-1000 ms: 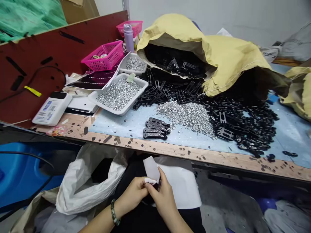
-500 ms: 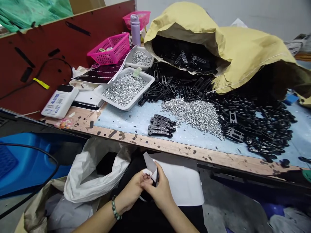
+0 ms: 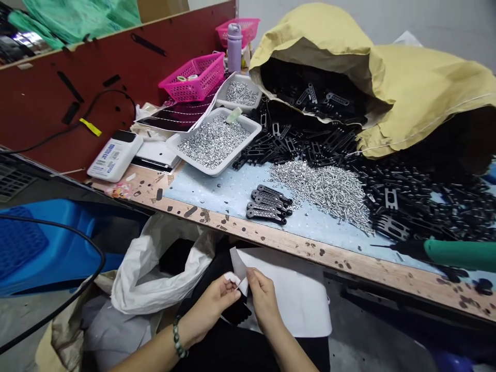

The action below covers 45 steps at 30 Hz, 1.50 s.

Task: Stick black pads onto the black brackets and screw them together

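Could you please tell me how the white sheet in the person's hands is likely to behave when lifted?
The white sheet probably flops: its corner bends up between the left hand and right hand. It looks thin, so likely light. It drapes over the lap, so hardly stiff.

Dark beaded bracelet (image 3: 177, 338) (behind left hand (image 3: 212, 305))

On the workbench (image 3: 329, 256), 2 trays are sitting at the left, the nearer tray (image 3: 217, 142) in front of the farther tray (image 3: 240, 93), with a basket (image 3: 196, 77) lying behind and to their left. The sack (image 3: 387, 72) is lying at the back right, with a screw pile (image 3: 325, 188) in front of it and a stack of plates (image 3: 269, 204) just left of that pile. Below the bench edge, the left hand (image 3: 215, 305) and right hand (image 3: 263, 299) are meeting on a paper slip (image 3: 237, 266), with a plastic bag (image 3: 155, 274) sitting to their left.
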{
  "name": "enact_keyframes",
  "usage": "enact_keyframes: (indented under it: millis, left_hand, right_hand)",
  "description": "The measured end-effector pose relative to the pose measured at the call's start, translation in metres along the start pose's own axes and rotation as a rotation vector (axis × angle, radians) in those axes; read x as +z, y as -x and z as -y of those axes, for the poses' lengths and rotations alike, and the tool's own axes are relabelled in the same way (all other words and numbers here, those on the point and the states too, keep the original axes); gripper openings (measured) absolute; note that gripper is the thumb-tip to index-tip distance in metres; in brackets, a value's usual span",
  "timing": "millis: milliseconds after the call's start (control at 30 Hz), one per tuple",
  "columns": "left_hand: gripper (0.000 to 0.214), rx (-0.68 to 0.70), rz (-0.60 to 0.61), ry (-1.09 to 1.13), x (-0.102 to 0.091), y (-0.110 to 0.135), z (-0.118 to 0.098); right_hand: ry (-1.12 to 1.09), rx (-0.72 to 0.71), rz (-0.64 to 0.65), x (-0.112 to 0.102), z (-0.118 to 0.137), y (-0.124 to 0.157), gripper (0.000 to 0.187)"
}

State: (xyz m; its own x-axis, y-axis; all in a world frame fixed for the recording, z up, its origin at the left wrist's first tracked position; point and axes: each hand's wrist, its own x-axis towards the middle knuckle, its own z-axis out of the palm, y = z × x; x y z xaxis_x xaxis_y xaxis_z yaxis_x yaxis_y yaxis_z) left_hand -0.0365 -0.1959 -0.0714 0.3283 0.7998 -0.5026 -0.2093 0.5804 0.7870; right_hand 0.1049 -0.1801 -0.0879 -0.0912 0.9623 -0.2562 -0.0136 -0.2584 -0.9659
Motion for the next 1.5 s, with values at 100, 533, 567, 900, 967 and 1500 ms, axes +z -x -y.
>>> enact_keyframes:
  millis: [100,533,567,900,967,1500]
  left_hand:
    - [0.022,0.005,-0.050,0.005,-0.004,0.005,0.003]
    - [0.038,0.080,-0.381,-0.105,-0.029,0.020,-0.004]
    - [0.042,0.112,-0.469,-0.165,-0.033,0.024,-0.007]
    - [0.044,0.004,0.055,-0.009,0.029,0.008,-0.089]
    - [0.039,0.116,-0.045,-0.151,0.033,-0.001,-0.093]
    - [0.043,0.802,-0.170,-1.262,0.003,-0.040,-0.126]
  right_hand:
    - [-0.014,0.013,-0.002,-0.001,-0.004,-0.001,0.041]
    - [0.022,-0.052,-0.180,-0.026,0.014,-0.006,0.038]
    - [0.107,-0.169,-0.176,-0.029,0.021,-0.007,0.036]
    - [0.870,-0.904,-0.038,-0.019,0.083,-0.025,0.073]
    - [0.953,-0.786,-0.012,-0.024,0.088,-0.024,0.076]
    - [0.355,-0.293,-0.232,-0.061,0.132,-0.072,0.027]
